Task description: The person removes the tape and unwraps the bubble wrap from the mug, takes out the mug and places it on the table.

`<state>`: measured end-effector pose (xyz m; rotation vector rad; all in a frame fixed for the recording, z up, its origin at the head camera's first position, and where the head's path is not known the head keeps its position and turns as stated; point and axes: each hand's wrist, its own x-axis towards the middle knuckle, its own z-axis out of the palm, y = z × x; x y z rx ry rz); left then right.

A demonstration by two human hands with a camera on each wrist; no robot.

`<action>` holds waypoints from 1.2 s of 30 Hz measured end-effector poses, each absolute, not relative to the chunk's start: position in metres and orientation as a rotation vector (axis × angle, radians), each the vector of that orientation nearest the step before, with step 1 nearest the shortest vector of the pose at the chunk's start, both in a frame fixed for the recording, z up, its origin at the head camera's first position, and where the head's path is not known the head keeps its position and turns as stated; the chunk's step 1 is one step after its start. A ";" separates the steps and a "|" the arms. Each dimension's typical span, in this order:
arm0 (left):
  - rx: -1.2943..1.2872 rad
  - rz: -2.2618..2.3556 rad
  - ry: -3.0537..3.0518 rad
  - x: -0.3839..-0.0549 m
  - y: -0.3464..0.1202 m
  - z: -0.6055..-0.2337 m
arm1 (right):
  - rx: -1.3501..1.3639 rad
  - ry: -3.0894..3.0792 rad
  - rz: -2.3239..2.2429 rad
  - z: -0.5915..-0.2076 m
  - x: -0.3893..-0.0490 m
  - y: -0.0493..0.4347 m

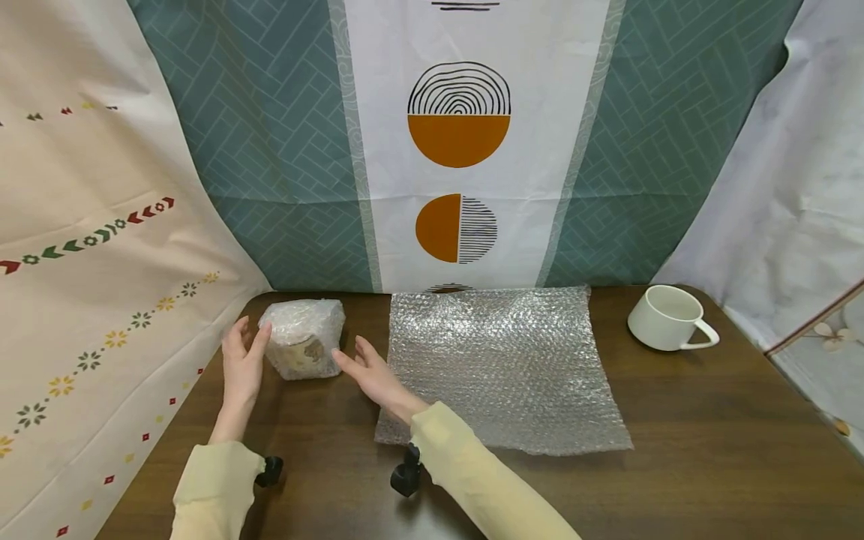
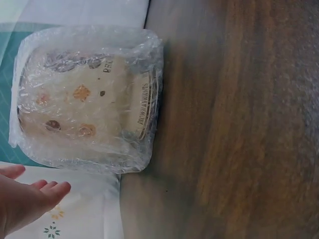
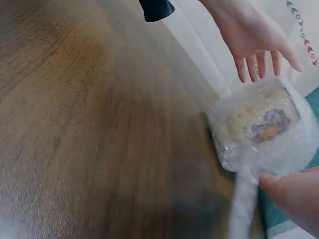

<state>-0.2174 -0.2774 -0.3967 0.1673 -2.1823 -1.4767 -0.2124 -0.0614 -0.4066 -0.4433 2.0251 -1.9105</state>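
A bundle in clear bubble wrap sits at the back left of the table. Through the wrap show a cream surface with orange and brown prints, and lettering in the left wrist view. What kind of thing is inside is hard to tell. My left hand is at the bundle's left side, fingers spread and loosely bent. On its right side is my right hand, its fingers relaxed. In the right wrist view the right thumb is close against the wrap; whether it touches cannot be told.
A flat sheet of bubble wrap lies mid-table, just right of my right hand. A white mug stands at the back right, handle to the right. Patterned cloths hang behind and beside the brown wooden table.
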 end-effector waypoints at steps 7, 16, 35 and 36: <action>0.169 -1.539 -2.229 -0.219 -0.276 -0.398 | -0.390 2.013 -1.845 -0.409 -0.213 -0.077; 0.107 -1.602 -2.254 -0.217 -0.277 -0.403 | -0.401 2.034 -1.786 -0.409 -0.218 -0.089; 0.156 -1.656 -2.247 -0.213 -0.279 -0.403 | -0.419 2.066 -1.776 -0.417 -0.215 -0.096; 0.158 -1.663 -2.252 -0.212 -0.279 -0.403 | -0.415 2.067 -1.779 -0.417 -0.214 -0.097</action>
